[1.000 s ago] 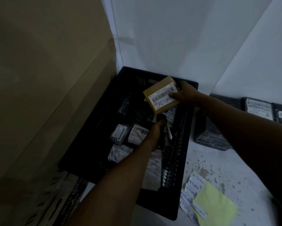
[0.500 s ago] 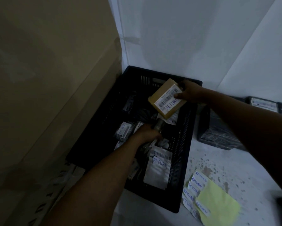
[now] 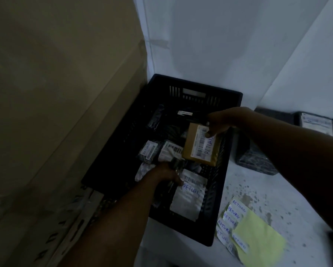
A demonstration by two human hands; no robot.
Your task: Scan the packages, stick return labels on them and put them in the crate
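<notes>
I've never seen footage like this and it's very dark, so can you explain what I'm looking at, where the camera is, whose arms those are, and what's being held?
There is no machine here. The camera sits on a person's head and looks forward and down, so the two arms reaching in from the bottom and right are that person's own.

The right hand holds a small brown box over a black plastic crate; the box's label has a barcode and the handwritten word RETURN. The left hand is down among the packages in the crate, beside a white pouch also marked RETURN; it is too dark to tell whether it grips anything.

To the right of the crate, on the pale speckled surface, lies a yellow sheet with spare RETURN stickers along its edge. A big cardboard wall stands on the left.
</notes>
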